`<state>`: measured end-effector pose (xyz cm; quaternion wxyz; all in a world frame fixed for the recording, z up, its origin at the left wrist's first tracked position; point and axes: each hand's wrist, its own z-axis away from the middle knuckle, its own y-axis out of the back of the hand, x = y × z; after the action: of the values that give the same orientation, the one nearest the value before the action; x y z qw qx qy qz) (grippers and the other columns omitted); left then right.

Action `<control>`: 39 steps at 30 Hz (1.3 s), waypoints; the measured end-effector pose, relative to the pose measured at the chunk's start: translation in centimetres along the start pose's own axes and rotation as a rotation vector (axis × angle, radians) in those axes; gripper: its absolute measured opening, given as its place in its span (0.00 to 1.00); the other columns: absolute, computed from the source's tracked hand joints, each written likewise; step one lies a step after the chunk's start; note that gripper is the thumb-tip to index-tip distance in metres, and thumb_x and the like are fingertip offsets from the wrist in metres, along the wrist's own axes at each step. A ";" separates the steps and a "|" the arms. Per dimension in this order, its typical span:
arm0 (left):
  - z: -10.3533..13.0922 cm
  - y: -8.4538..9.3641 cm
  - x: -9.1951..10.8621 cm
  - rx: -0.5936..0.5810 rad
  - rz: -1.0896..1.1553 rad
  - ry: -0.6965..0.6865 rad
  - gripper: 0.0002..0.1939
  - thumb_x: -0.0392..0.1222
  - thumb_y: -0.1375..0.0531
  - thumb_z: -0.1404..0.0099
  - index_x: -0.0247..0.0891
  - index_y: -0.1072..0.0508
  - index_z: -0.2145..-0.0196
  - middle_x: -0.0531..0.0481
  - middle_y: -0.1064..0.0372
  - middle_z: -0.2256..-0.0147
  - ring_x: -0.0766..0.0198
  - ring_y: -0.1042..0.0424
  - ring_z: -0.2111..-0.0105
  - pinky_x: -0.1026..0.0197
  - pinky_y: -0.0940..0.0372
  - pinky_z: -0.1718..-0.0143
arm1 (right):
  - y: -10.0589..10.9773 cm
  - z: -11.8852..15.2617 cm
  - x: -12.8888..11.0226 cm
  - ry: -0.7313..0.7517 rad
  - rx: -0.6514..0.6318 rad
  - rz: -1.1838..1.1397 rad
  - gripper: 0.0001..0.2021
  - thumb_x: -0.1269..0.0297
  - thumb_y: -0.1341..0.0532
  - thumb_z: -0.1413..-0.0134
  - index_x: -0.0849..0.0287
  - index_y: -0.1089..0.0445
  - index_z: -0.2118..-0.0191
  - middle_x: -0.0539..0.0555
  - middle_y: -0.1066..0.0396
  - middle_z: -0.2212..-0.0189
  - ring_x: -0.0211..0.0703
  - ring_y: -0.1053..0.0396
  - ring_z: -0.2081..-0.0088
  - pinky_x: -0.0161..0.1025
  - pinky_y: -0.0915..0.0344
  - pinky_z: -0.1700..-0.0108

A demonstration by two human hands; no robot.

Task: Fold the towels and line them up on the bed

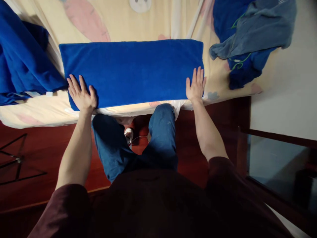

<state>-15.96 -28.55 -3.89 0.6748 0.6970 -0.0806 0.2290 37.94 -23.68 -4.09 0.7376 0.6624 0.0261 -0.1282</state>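
Observation:
A blue towel [136, 71] lies flat as a long rectangle on the bed, parallel to its near edge. On the towel's left end rests my left hand [83, 96], palm down with fingers spread. My right hand [196, 85] presses flat on the opposite end, close to the right edge, its fingers stretched out. Neither hand grasps the cloth. Left of the towel sits a heap of blue cloth [24, 62], nearly touching my left fingertips.
The bed has a cream patterned sheet [119, 23]. At the right lie a grey-blue garment [262, 29] and more blue cloth [244, 74] with a thin green cord. A black folding stand [18, 160] is on the dark red floor at the left. My knees [162, 122] touch the bedside.

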 end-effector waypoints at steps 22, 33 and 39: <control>-15.0 -5.6 6.5 -0.011 0.136 -0.213 0.44 0.73 0.55 0.29 0.41 0.37 0.28 0.52 0.55 0.24 0.53 0.80 0.23 0.36 0.81 0.26 | -4.9 -11.4 -21.1 0.452 -0.059 -0.173 0.35 0.44 0.60 0.26 0.56 0.54 0.22 0.49 0.57 0.22 0.51 0.65 0.21 0.63 0.71 0.21; -19.5 0.4 -4.9 0.010 -0.102 -0.016 0.36 0.51 0.53 0.23 0.32 0.49 0.25 0.45 0.68 0.22 0.48 0.68 0.23 0.38 0.69 0.24 | -1.2 -18.8 -5.0 0.184 0.034 0.156 0.30 0.57 0.68 0.21 0.62 0.58 0.22 0.56 0.64 0.21 0.42 0.65 0.21 0.55 0.61 0.23; -19.9 1.4 -7.3 0.204 0.079 -0.232 0.27 0.54 0.46 0.26 0.27 0.27 0.45 0.39 0.32 0.38 0.59 0.35 0.35 0.48 0.41 0.30 | 0.2 -19.5 0.7 0.071 0.201 0.247 0.27 0.66 0.63 0.24 0.68 0.35 0.35 0.67 0.37 0.32 0.40 0.44 0.30 0.44 0.49 0.29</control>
<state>-27.14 -10.62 -6.08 0.5772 0.7799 -0.1618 0.1802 41.22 -4.62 -6.43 0.6764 0.7352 -0.0423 -0.0148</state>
